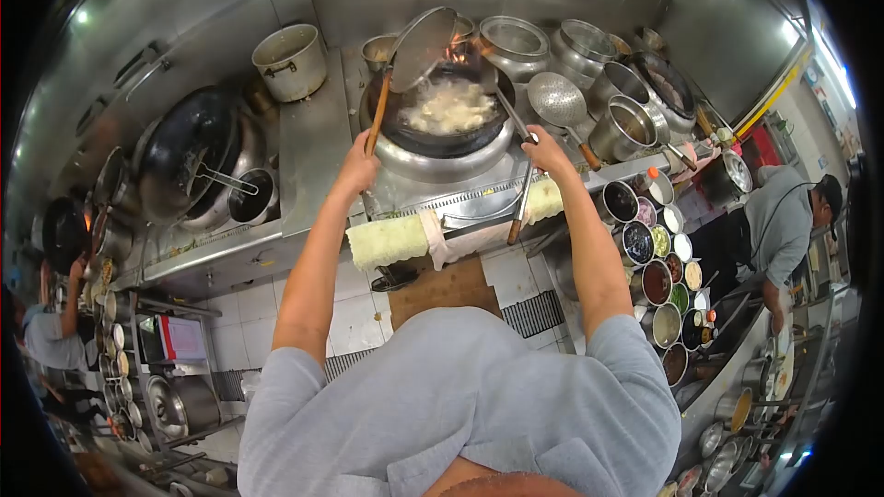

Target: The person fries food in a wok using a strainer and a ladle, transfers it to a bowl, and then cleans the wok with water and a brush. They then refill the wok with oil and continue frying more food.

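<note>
A black wok [448, 141] sits on the round steel burner ring in front of me, with pale pieces of food [448, 108] frying in it. My left hand [359, 164] is closed round the wooden handle of a strainer [424, 51], which is tilted over the wok's left back side. My right hand [547, 151] grips the metal shaft of a ladle [512, 110] whose far end reaches into the wok's right side. Small flames [458, 48] show behind the food. A folded green towel [391, 241] lies along the counter's front edge.
A large pot [290, 62] stands at the back left, beyond a second wok [189, 155]. Lidded pots [514, 40] and a perforated ladle [556, 98] are at the right. Seasoning containers [656, 282] line my right side. One co-worker [783, 221] is far right, another [57, 336] far left.
</note>
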Motion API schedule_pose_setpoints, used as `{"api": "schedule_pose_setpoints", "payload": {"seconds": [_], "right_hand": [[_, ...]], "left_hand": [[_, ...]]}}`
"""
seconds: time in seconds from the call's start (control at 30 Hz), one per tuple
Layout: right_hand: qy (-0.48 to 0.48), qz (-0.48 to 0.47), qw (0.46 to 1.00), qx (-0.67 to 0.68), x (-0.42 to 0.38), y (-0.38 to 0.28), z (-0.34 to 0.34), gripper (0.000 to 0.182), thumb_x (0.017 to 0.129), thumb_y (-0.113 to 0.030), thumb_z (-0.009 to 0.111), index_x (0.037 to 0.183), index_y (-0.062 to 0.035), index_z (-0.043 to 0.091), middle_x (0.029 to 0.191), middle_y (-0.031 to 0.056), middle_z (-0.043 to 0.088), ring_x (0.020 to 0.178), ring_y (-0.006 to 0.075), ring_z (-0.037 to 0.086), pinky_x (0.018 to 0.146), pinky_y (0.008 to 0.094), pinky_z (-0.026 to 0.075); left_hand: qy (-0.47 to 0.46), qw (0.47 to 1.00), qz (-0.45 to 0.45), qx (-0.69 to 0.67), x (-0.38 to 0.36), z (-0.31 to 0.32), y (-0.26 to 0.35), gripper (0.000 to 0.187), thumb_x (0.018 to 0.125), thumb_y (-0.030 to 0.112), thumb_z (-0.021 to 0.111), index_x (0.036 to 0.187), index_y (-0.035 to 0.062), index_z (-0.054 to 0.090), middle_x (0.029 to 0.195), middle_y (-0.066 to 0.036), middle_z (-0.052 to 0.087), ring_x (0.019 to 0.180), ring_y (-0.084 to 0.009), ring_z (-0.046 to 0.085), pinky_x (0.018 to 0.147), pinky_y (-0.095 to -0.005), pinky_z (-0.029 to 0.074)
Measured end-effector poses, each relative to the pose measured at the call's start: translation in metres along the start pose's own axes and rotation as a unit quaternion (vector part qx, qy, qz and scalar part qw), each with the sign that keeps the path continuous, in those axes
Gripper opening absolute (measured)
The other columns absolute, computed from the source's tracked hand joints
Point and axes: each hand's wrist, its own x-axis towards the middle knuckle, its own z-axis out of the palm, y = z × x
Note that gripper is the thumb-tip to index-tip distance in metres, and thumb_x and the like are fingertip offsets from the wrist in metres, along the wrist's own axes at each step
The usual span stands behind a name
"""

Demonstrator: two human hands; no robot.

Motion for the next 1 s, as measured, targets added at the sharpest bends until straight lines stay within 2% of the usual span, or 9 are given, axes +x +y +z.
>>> {"api": "schedule_pose_setpoints", "payload": {"seconds": [0.03, 0.17, 0.23, 0.37, 0.5, 0.6, 0.77, 0.93, 1.0], "right_hand": [[-0.027, 0.032, 0.999, 0.006, -0.01, -0.008, 0.0, 0.053, 0.083, -0.017, 0.062, 0.132, -0.0083, 0.046, 0.103, 0.0174, 0.065, 0.082, 0.0318, 0.065, 0.072, 0.0397, 0.05], [0.076, -0.096, 0.988, -0.094, -0.023, 0.027, 0.016, 0.056, 0.082, -0.016, 0.061, 0.134, -0.0098, 0.043, 0.105, 0.0202, 0.065, 0.099, 0.0385, 0.061, 0.083, 0.0436, 0.047], [0.135, -0.11, 0.979, -0.107, -0.047, 0.024, 0.021, 0.058, 0.082, -0.015, 0.06, 0.136, -0.0108, 0.041, 0.106, 0.0206, 0.064, 0.101, 0.0397, 0.059, 0.085, 0.0448, 0.046], [0.184, -0.052, 0.98, 0.05, -0.084, 0.041, 0.027, 0.056, 0.085, -0.012, 0.056, 0.138, -0.009, 0.038, 0.11, 0.0222, 0.062, 0.104, 0.0394, 0.059, 0.09, 0.0414, 0.044], [0.089, 0.077, 0.963, 0.242, -0.149, 0.054, 0.019, 0.053, 0.092, -0.013, 0.053, 0.141, -0.013, 0.033, 0.077, 0.0029, 0.05, 0.05, 0.0085, 0.044, 0.035, 0.025, 0.032], [-0.03, 0.144, 0.911, 0.384, -0.198, 0.072, -0.014, 0.05, 0.093, -0.012, 0.051, 0.14, -0.0145, 0.034, 0.077, 0.001, 0.047, 0.048, 0.0056, 0.037, 0.034, 0.021, 0.029], [-0.19, 0.196, 0.89, 0.366, -0.236, 0.073, -0.019, 0.058, 0.091, -0.012, 0.053, 0.144, -0.0117, 0.028, 0.075, 0.0015, 0.047, 0.047, 0.0057, 0.037, 0.035, 0.0207, 0.028], [-0.303, 0.165, 0.877, 0.335, -0.2, 0.061, 0.059, 0.052, 0.093, -0.011, 0.052, 0.142, -0.0173, 0.035, 0.079, 0.0006, 0.047, 0.047, 0.0038, 0.034, 0.035, 0.0189, 0.027], [-0.33, 0.093, 0.887, 0.308, -0.174, 0.067, 0.122, 0.052, 0.095, -0.014, 0.052, 0.143, -0.0197, 0.033, 0.071, -0.002, 0.044, 0.048, 0.0033, 0.032, 0.037, 0.0188, 0.026]], "left_hand": [[0.015, 0.998, 0.033, 0.045, 0.006, -0.001, -0.001, 0.065, 0.078, 0.001, 0.049, 0.141, 0.0103, 0.035, 0.083, -0.016, 0.058, 0.068, -0.0265, 0.06, 0.059, -0.0378, 0.048], [0.112, 0.948, 0.138, 0.265, 0.019, 0.009, -0.017, 0.064, 0.079, 0.004, 0.05, 0.141, 0.0147, 0.036, 0.108, -0.024, 0.056, 0.095, -0.0398, 0.061, 0.082, -0.0458, 0.048], [0.105, 0.94, 0.088, 0.311, 0.01, 0.021, -0.001, 0.064, 0.08, 0.005, 0.051, 0.141, 0.0164, 0.037, 0.115, -0.024, 0.052, 0.097, -0.0411, 0.059, 0.083, -0.0476, 0.048], [0.073, 0.922, 0.054, 0.377, -0.006, 0.06, 0.016, 0.064, 0.081, 0.004, 0.051, 0.141, 0.0172, 0.037, 0.114, -0.024, 0.049, 0.094, -0.0434, 0.059, 0.082, -0.0488, 0.048], [0.073, 0.935, 0.063, 0.341, -0.03, 0.112, -0.004, 0.065, 0.08, 0.002, 0.052, 0.141, 0.0165, 0.037, 0.11, -0.024, 0.048, 0.093, -0.0445, 0.058, 0.082, -0.0495, 0.047], [0.062, 0.956, 0.066, 0.278, -0.045, 0.136, -0.046, 0.065, 0.08, 0.003, 0.055, 0.142, 0.0144, 0.037, 0.11, -0.024, 0.047, 0.096, -0.0436, 0.056, 0.083, -0.0482, 0.047], [0.035, 0.97, 0.095, 0.222, -0.066, 0.116, -0.038, 0.067, 0.078, 0.008, 0.066, 0.14, 0.01, 0.038, 0.109, -0.023, 0.047, 0.1, -0.0418, 0.055, 0.085, -0.0465, 0.046], [0.116, 0.952, 0.196, 0.205, -0.1, 0.088, -0.019, 0.056, 0.079, 0.009, 0.066, 0.132, 0.0066, 0.048, 0.121, -0.021, 0.05, 0.114, -0.0378, 0.048, 0.099, -0.0421, 0.039], [0.154, 0.943, 0.236, 0.178, -0.124, 0.073, -0.012, 0.051, 0.08, 0.004, 0.063, 0.129, 0.0058, 0.051, 0.125, -0.02, 0.049, 0.118, -0.0356, 0.046, 0.1, -0.0403, 0.039]]}}
